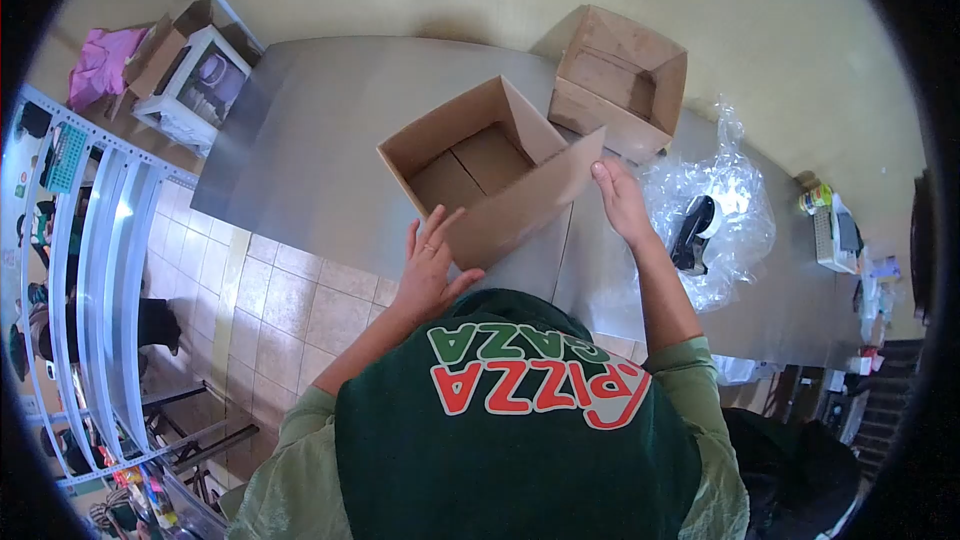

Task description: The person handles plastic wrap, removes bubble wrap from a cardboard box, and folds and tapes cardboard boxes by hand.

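Observation:
An open cardboard box (407, 162) stands on the metal table before me, its inside showing a seam across the bottom. Its near side or flap (530, 202) slants up toward me. My right hand (622, 202) grips the right end of this flap, thumb on the near face and fingers mostly hidden. At the flap's left end is my left hand (428, 270), with fingers spread and a ring on one finger. Its fingertips are by the cardboard edge; whether they press on it I cannot tell.
A second open cardboard box (617, 120) is at the back right. Crumpled clear plastic (740, 205) with a black tape dispenser (694, 232) lies right of my right hand. The metal table (300, 140) ends at left, near a metal shelf rack (110, 270). A white basket (835, 235) sits far right.

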### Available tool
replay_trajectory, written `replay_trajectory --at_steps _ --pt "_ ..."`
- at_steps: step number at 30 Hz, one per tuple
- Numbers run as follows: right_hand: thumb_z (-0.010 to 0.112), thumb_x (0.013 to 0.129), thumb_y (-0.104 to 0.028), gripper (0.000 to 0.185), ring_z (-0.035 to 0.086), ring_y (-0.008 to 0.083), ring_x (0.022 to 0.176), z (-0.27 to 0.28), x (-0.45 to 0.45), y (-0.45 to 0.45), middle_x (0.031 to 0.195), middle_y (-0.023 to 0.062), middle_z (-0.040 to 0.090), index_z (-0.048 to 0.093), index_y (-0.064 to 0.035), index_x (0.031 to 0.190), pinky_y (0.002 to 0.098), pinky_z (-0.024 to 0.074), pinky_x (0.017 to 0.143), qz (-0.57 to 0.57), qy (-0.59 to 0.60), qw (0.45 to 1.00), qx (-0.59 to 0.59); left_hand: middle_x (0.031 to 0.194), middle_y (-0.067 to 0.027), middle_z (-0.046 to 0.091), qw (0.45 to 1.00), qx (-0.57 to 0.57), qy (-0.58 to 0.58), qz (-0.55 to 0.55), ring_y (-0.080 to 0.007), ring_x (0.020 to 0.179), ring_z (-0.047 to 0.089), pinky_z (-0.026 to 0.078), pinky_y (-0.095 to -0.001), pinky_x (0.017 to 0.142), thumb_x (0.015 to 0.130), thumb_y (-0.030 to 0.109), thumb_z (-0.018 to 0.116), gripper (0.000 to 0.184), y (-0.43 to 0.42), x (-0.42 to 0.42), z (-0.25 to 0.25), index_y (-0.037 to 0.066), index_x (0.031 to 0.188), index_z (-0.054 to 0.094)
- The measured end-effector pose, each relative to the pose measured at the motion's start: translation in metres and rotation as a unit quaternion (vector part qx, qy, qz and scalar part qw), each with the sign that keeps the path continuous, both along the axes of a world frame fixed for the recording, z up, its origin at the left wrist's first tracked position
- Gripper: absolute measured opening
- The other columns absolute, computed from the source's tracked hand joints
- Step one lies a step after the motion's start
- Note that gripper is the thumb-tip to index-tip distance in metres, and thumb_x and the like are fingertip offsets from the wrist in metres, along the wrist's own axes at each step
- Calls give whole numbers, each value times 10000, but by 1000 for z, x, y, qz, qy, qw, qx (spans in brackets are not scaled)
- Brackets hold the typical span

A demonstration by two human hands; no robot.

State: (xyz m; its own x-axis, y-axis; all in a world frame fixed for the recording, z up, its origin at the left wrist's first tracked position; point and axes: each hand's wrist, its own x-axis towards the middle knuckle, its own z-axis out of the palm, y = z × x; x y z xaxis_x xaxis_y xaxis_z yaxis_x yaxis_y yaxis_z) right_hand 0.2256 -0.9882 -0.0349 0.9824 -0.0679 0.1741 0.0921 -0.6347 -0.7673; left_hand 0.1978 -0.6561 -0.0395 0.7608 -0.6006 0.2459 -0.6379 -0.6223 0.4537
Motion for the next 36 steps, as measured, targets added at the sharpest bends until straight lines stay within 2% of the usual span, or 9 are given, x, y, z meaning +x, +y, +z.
replay_trajectory --at_steps 3,9,13,15,16,18,22,31,36 --pt "457 934 -304 314 539 363 840 0 -10 14 857 177 518 542 -15 845 417 437 742 -25 -13 994 -106 1362 -181 375 996 19 78 43 -378 1323 237 168 -511 1073 817 315 625 432 14 5 -17 17 1121 547" --pt "479 919 -319 316 559 357 795 7 -27 47 829 153 502 526 -29 803 456 456 660 -94 6 981 -170 1429 -198 260 945 -236 -2 229 -373 1337 212 174 -467 1088 883 196 524 492 3 -2 0 62 1333 377" --pt "583 855 -307 290 566 355 879 10 -29 50 986 146 520 534 -58 995 443 490 655 -105 11 989 -108 1460 -223 171 965 104 -176 166 -371 1353 185 159 -460 1097 832 257 605 685 0 -2 15 52 1391 265" --pt "636 805 -290 417 534 345 1010 27 -30 51 1145 136 479 486 -88 1139 441 484 768 -97 -22 992 -78 1462 -235 158 901 351 -240 89 -366 1363 163 154 -460 1099 786 301 663 811 -11 -6 23 28 1405 215" --pt "662 780 -281 507 518 340 1076 36 -30 53 1225 131 459 462 -103 1211 440 481 824 -93 -39 993 -61 1463 -231 162 945 265 -178 73 -363 1363 166 164 -462 1096 766 301 679 837 -16 -8 24 20 1404 215" --pt "691 741 -293 623 443 325 1181 49 -35 64 1332 129 369 419 -126 1275 462 396 945 26 -103 962 -253 1463 -224 171 994 91 -48 36 -356 1365 173 183 -466 1090 728 301 713 889 -30 -11 25 4 1402 215" --pt "695 711 -275 719 333 289 1292 40 -41 81 1403 141 327 376 -110 1335 498 243 1061 196 -118 880 -415 1445 -221 222 991 122 -36 47 -342 1351 215 224 -457 1077 728 338 696 857 -44 -7 31 -28 1372 266" --pt "602 746 -159 515 493 280 1169 -4 -24 80 1244 135 517 478 -76 1239 349 384 991 233 -71 902 -357 1265 -197 495 985 168 -21 30 -329 1122 515 399 -403 960 752 204 665 608 -40 10 -7 6 1270 415" --pt "560 765 -150 249 614 251 956 -2 -21 81 1025 94 623 569 -94 1007 372 500 771 242 -27 914 -325 1064 -216 610 988 137 76 10 -311 967 616 496 -397 815 782 177 600 370 -43 12 9 -4 1100 540"
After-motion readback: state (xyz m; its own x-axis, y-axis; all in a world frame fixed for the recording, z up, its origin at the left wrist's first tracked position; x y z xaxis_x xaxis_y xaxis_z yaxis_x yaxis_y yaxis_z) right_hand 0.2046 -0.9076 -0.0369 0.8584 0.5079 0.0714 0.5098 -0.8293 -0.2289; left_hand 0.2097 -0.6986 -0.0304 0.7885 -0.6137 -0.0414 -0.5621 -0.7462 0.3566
